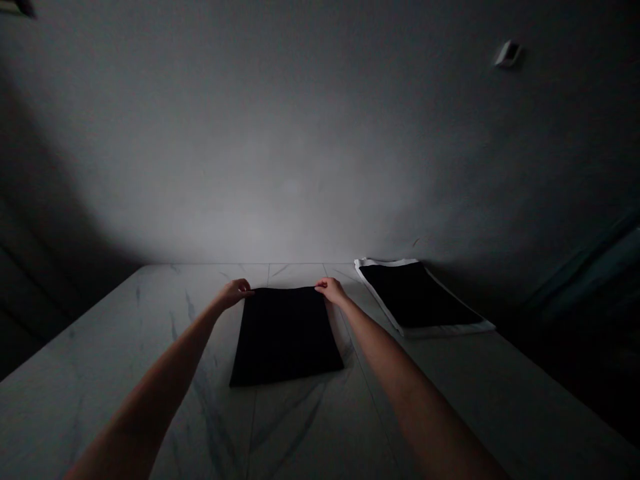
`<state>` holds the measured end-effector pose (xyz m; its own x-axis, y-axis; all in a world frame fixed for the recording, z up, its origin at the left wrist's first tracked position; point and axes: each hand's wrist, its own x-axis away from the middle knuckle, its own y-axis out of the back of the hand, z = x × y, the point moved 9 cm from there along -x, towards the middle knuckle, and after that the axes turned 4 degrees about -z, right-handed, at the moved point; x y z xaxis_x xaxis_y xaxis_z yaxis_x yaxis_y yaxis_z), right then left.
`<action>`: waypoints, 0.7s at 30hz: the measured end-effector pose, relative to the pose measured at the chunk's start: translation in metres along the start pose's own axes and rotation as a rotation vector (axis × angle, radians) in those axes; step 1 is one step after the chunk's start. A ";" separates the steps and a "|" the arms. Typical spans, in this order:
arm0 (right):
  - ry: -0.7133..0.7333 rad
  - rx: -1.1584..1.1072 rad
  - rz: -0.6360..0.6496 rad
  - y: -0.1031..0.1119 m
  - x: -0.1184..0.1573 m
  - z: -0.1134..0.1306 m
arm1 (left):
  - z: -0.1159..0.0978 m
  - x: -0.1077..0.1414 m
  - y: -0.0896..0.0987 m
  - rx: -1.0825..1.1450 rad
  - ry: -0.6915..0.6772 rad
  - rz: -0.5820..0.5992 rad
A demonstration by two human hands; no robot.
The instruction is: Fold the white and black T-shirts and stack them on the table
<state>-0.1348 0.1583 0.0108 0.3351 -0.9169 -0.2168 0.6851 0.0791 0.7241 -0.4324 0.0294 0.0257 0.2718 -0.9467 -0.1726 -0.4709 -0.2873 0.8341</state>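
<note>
A black folded cloth [287, 337] lies on the marble-patterned table, its near edge wider in view than its far edge. My left hand [235, 292] pinches its far left corner. At the far right corner, my right hand [331, 289] grips the same cloth between thumb and fingers. The far edge between the hands looks nearly straight, sagging slightly. To the right rests a stack with a black cloth [420, 293] on top and white cloth [450, 329] showing around its edges.
The table [125, 347] meets a grey wall [290, 133] at its far edge. A small white fixture [509, 54] is on the wall at upper right. Dark, indistinct shapes stand beyond the table's right side.
</note>
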 end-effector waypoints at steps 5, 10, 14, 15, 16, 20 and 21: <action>0.019 0.004 0.012 -0.008 -0.005 -0.002 | 0.003 0.000 0.011 -0.060 -0.020 0.022; 0.034 0.144 -0.126 -0.013 0.019 0.017 | -0.018 0.026 0.007 -0.321 0.099 -0.160; 0.272 0.335 -0.054 -0.042 0.048 0.053 | -0.061 0.057 -0.026 -0.344 -0.109 -0.313; 0.287 0.354 0.006 -0.050 0.052 0.054 | -0.065 0.061 -0.038 -0.329 -0.147 -0.267; 0.276 0.360 0.047 -0.053 0.054 0.053 | -0.065 0.064 -0.045 -0.317 -0.151 -0.232; 0.077 0.294 -0.069 -0.023 0.052 0.037 | -0.037 0.069 -0.024 -0.201 0.009 -0.315; -0.007 0.265 -0.113 -0.010 0.052 0.031 | -0.027 0.070 -0.014 -0.121 0.057 -0.342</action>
<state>-0.1441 0.0976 0.0121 0.2607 -0.9170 -0.3020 0.5249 -0.1280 0.8415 -0.3842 -0.0291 0.0156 0.4443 -0.7883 -0.4256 -0.2427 -0.5632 0.7899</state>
